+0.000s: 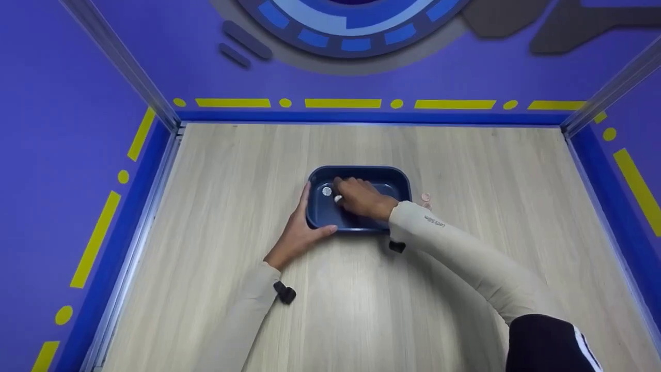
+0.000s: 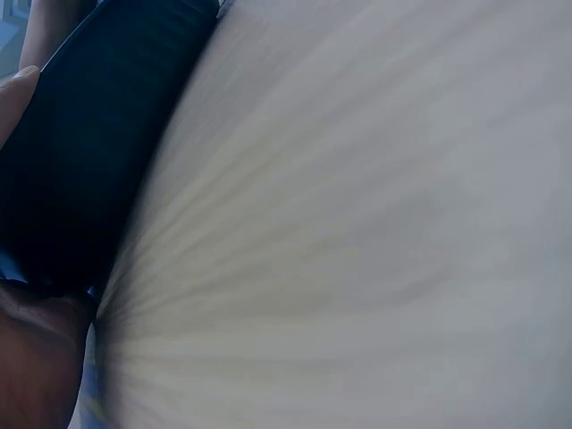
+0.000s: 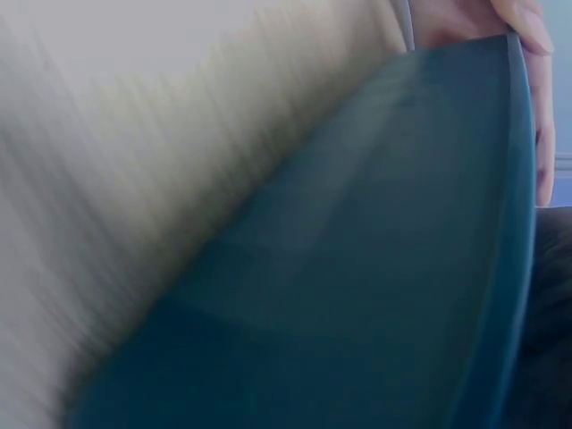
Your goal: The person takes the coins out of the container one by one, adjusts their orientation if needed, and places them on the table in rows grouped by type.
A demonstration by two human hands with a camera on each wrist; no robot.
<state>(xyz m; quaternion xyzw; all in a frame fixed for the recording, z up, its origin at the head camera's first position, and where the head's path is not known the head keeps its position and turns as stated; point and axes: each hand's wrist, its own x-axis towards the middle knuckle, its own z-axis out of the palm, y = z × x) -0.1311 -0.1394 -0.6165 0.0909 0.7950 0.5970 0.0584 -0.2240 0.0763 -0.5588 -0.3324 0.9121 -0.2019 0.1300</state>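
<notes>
A dark blue rectangular tub (image 1: 321, 219) with rounded corners sits on the table. My left hand (image 1: 302, 230) grips its near left corner, thumb over the front rim and fingers along the left wall. Inside the tub, my right hand (image 1: 364, 198) has its fingers curled and pinches a small silvery coin (image 1: 338, 199) near the thumb. Another silvery coin (image 1: 327, 191) lies on the tub floor, left of those fingers. In the left wrist view the tub's outer wall (image 2: 98, 152) shows dark. The right wrist view has the left thumb (image 3: 527, 27) at the rim.
Copper-coloured coins (image 1: 425, 197) lie on the table just right of the tub, partly behind the right sleeve (image 1: 459, 243). Purple-blue panels (image 1: 289, 77) wall in the wooden table (image 1: 232, 170) at the back and both sides.
</notes>
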